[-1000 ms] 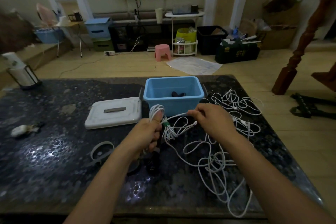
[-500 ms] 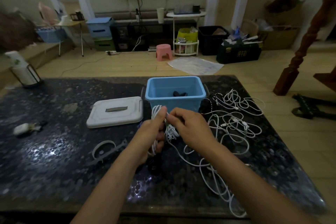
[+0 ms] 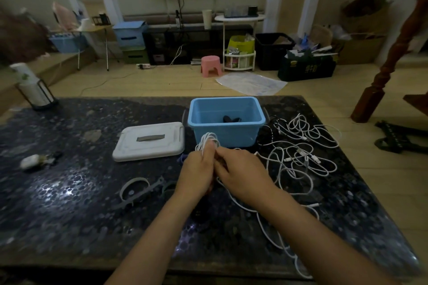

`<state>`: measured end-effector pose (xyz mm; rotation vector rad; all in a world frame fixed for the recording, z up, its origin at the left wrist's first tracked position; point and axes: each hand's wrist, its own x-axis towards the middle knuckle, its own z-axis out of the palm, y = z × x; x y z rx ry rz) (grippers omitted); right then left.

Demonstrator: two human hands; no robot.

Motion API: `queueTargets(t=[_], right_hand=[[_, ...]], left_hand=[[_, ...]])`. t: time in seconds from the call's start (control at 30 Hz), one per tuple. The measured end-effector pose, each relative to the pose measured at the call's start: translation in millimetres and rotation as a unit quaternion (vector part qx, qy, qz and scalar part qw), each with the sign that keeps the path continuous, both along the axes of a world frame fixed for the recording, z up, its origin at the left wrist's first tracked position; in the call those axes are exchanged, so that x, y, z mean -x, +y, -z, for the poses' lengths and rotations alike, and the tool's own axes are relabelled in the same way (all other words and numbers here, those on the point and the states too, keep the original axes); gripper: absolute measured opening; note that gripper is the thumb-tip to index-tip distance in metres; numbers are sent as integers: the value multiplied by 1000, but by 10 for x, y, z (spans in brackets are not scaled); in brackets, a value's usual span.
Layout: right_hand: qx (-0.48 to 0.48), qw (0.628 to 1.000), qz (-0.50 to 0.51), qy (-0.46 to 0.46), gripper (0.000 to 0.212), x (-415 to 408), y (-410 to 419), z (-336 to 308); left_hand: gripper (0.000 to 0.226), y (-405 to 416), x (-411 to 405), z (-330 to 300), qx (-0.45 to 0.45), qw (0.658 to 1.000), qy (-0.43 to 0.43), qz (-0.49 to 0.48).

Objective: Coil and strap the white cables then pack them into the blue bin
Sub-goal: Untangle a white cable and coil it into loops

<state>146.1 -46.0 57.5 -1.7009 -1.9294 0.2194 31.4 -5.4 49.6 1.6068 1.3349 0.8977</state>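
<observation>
My left hand (image 3: 196,172) grips a coil of white cable (image 3: 207,140) whose loops stick up above its fingers, just in front of the blue bin (image 3: 225,120). My right hand (image 3: 243,173) is pressed against the left one, its fingers curled on the same cable; the fingertips are hidden. The cable's loose tail (image 3: 273,227) trails over the dark table toward the near right edge. A tangle of more white cables (image 3: 303,152) lies right of the bin. Something dark lies in the bin's bottom. Grey straps (image 3: 136,188) lie to the left of my left forearm.
The bin's white lid (image 3: 150,141) lies flat to the left of the bin. A small white object (image 3: 31,161) rests near the table's left edge, a paper roll in a black holder (image 3: 31,87) at the far left corner. Behind the table are a wooden floor and clutter.
My right hand has moved left from about a hand's width away until it meets my left hand at the coil, drawing cable in. The loose tail on the table has shortened.
</observation>
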Motion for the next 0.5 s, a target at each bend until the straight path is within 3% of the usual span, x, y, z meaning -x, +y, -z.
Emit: queueTargets(t=[0.13, 0.23, 0.5], right_hand=[[-31, 996, 59, -62, 35, -15, -38, -49], [-41, 991, 88, -87, 29, -100, -42, -37], [43, 999, -23, -7, 25, 109, -133, 56]], left_hand=[[64, 97, 38, -39, -7, 996, -35, -83], [65, 213, 131, -71, 20, 982, -113, -151], [65, 298, 187, -81, 52, 977, -150, -146]])
